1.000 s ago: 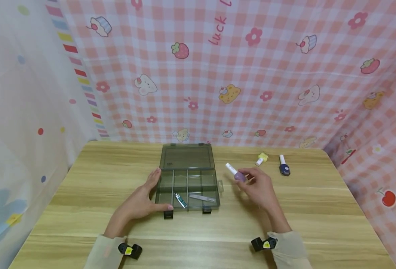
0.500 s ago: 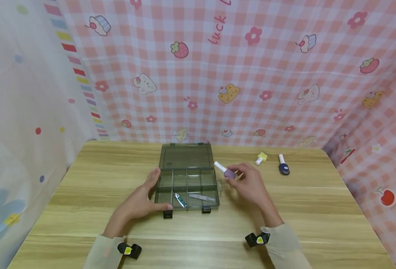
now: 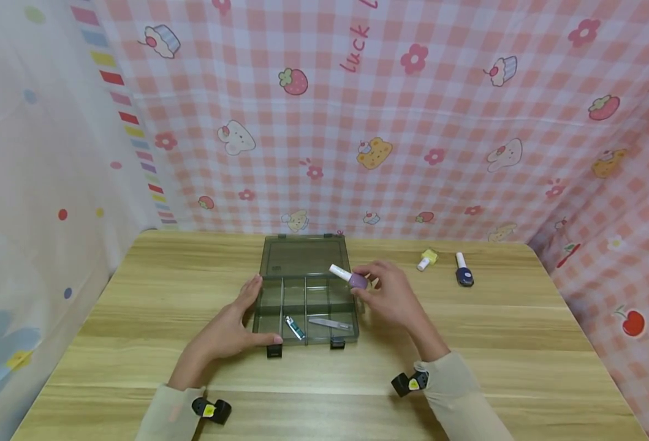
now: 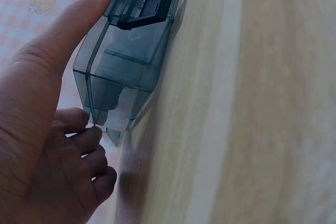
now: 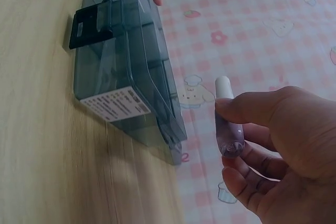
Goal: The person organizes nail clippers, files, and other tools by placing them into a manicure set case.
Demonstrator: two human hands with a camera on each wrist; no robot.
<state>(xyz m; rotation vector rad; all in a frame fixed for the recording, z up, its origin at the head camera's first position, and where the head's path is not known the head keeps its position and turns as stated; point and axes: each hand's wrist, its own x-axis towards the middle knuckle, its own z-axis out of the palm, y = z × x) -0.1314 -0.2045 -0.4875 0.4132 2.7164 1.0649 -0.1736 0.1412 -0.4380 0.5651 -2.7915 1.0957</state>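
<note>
My right hand pinches a purple nail polish bottle between thumb and fingers, its white cap pointing left. The bottle overlaps the back right compartment of a translucent grey divided storage box in the head view. Along that box's left side rests my left hand, the thumb stretched to the front rim and the fingers against the side wall. A teal nail clipper lies in a front compartment. To its right in the box lies a slim silver tool, perhaps tweezers.
The box's lid lies folded back toward the curtain. Two black latches hang at its front. At the back right of the wooden table are a yellow nail polish bottle and a dark blue one.
My right hand has moved left with the purple nail polish bottle, from beside the box to over its right edge. My left hand has stayed at the box's left side.
</note>
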